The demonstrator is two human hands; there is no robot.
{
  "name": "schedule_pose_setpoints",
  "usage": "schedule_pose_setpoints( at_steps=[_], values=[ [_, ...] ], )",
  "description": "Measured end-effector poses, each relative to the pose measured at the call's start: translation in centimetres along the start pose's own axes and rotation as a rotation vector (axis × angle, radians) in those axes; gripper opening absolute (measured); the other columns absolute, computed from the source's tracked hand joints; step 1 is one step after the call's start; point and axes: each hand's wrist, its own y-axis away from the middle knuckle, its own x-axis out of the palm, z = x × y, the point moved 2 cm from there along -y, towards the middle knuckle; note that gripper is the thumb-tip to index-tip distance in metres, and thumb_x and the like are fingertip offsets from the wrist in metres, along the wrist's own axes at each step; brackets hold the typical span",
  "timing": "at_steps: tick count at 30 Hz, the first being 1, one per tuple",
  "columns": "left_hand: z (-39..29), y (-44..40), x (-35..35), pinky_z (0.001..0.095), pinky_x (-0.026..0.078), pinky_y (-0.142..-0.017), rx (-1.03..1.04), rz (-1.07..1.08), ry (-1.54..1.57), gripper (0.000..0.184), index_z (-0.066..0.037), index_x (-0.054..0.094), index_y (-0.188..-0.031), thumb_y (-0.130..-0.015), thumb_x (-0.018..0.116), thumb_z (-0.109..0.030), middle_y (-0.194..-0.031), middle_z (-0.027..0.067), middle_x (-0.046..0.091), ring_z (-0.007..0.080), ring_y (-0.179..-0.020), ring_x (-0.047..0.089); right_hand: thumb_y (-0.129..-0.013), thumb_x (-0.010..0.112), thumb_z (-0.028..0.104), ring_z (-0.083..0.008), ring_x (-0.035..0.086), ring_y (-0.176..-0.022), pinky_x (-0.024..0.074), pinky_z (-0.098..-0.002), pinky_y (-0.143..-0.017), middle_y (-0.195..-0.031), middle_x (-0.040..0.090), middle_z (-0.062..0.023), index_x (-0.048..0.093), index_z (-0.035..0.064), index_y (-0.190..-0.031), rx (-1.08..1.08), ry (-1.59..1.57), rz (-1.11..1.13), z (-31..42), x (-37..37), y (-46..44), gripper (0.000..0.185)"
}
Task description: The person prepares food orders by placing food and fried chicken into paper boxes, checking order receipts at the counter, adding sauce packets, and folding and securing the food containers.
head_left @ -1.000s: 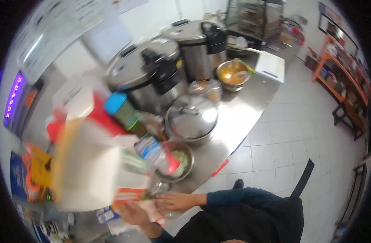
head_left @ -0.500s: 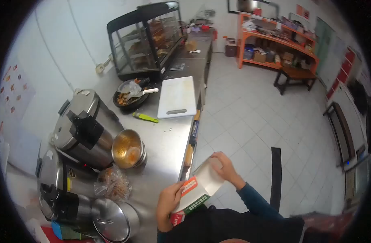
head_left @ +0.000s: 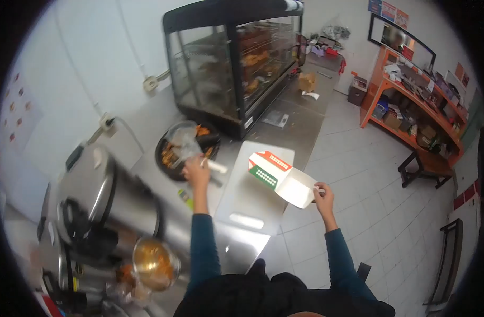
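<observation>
My right hand (head_left: 324,199) pinches the edge of an opened takeout box (head_left: 296,189) with a white inside and red and green printed panels. The box hangs over the right edge of a white cutting board (head_left: 252,203). My left hand (head_left: 197,171) is at the near rim of a black bowl (head_left: 163,161) of browned food pieces, its fingers curled and slightly blurred. Clear plastic (head_left: 183,138) lies in the bowl, touching or close to those fingers. Beside them a white knife handle (head_left: 216,167) sticks out to the right; whether they grip knife or plastic is unclear.
A glass food display case (head_left: 236,68) stands behind the bowl. Large steel pots (head_left: 107,185) and a metal bowl (head_left: 155,264) line the left. A light-green-handled tool (head_left: 185,198) lies near my left forearm. An orange shelf (head_left: 411,95) and wooden bench (head_left: 428,164) stand across the floor.
My left hand has let go of the takeout box and reached forward to the black bowl. The right hand has carried the box forward over the cutting board. The view has shifted closer to the display case.
</observation>
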Motion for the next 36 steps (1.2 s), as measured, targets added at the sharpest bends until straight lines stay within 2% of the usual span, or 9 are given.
schedule_pose_setpoints(
  at_steps=[4,7,8,10,12,16,24,33,36],
  values=[
    [-1.9,-8.6,7.0,0.0485,0.039,-0.085,-0.083,0.041,-0.423,0.044,-0.030,0.052,-0.117,-0.077,0.055,-0.046,-0.120,0.0162,0.045,0.0379,-0.108,0.042,-0.078,0.058,0.006,-0.0189,0.061,-0.071,0.0551,-0.0272,-0.053,-0.104,0.050,-0.0126,0.054,0.0033,-0.107,0.033,-0.059,0.060,-4.7,1.7,-11.4,0.029],
    [3.6,-13.7,12.9,0.0484,0.043,-0.079,-0.160,-0.011,-0.494,0.050,-0.006,0.055,-0.110,-0.074,0.060,-0.040,-0.107,0.0178,0.055,0.0345,-0.095,0.055,-0.082,0.061,0.016,-0.0272,0.035,-0.122,0.0395,-0.0410,-0.095,-0.140,0.014,-0.0183,0.008,0.0055,-0.138,-0.069,-0.185,0.385,-6.0,3.5,-18.2,0.078],
    [1.9,-13.5,12.1,0.0526,0.038,-0.080,-0.303,0.007,-0.553,0.049,-0.005,0.050,-0.114,-0.080,0.052,-0.041,-0.108,0.0169,0.053,0.0369,-0.100,0.049,-0.080,0.064,0.021,-0.0293,0.021,-0.128,0.0356,-0.0423,-0.098,-0.141,0.009,-0.0189,0.006,0.0062,-0.138,0.054,-0.241,0.449,-7.0,3.8,-20.2,0.083],
    [-2.4,-11.9,9.5,0.0470,0.040,-0.080,-0.519,-0.231,-0.504,0.044,-0.005,0.053,-0.112,-0.082,0.049,-0.037,-0.106,0.0127,0.056,0.0328,-0.099,0.050,-0.079,0.064,0.024,-0.0317,0.029,-0.121,0.0396,-0.0389,-0.093,-0.136,0.017,-0.0218,0.010,0.0070,-0.138,0.120,-0.098,0.492,-7.3,2.5,-22.7,0.081],
    [-8.5,-7.2,7.0,0.0412,0.041,-0.079,-0.086,-0.599,-0.483,0.033,-0.005,0.058,-0.107,-0.082,0.050,-0.025,-0.102,0.0088,0.060,0.0292,-0.095,0.053,-0.082,0.060,0.021,-0.0282,0.043,-0.112,0.0468,-0.0330,-0.081,-0.138,0.018,-0.0161,0.022,0.0079,-0.134,-0.156,0.041,0.465,-9.0,-0.1,-24.7,0.067],
    [-23.8,0.2,9.2,0.0398,0.040,-0.079,0.376,-0.773,-0.278,0.021,-0.005,0.064,-0.095,-0.077,0.052,-0.005,-0.090,0.0082,0.063,0.0280,-0.088,0.055,-0.082,0.054,0.009,-0.0224,0.056,-0.092,0.0456,-0.0320,-0.079,-0.106,0.054,-0.0123,0.055,-0.0001,-0.103,0.029,-0.381,0.589,-6.0,-6.1,-28.8,0.022],
    [-59.4,7.5,33.4,0.0381,0.037,-0.077,0.407,0.269,0.547,0.022,-0.003,0.058,-0.087,-0.069,0.046,-0.001,-0.091,0.0111,0.060,0.0297,-0.085,0.052,-0.081,0.053,0.003,-0.0307,0.054,-0.097,0.0445,-0.0326,-0.083,-0.108,0.053,-0.0169,0.055,-0.0011,-0.103,-0.419,-0.139,0.523,-10.9,-14.6,-46.5,0.023],
    [-91.2,4.4,56.5,0.0398,0.036,-0.079,1.099,0.669,0.399,0.031,-0.007,0.057,-0.095,-0.069,0.045,0.004,-0.094,0.0100,0.060,0.0302,-0.091,0.050,-0.070,0.055,-0.004,-0.0335,0.052,-0.096,0.0427,-0.0376,-0.087,-0.098,0.053,-0.0178,0.053,-0.0052,-0.099,-0.769,0.405,0.020,-24.4,-33.8,-73.0,0.029],
    [-100.7,4.4,62.3,0.0404,0.033,-0.082,1.199,0.863,0.471,0.034,-0.007,0.056,-0.100,-0.070,0.045,0.002,-0.100,0.0101,0.059,0.0328,-0.090,0.049,-0.071,0.054,-0.004,-0.0328,0.052,-0.098,0.0423,-0.0382,-0.088,-0.100,0.054,-0.0178,0.053,-0.0045,-0.100,-0.574,0.469,-0.053,-23.7,-42.0,-79.6,0.029]
  ],
)
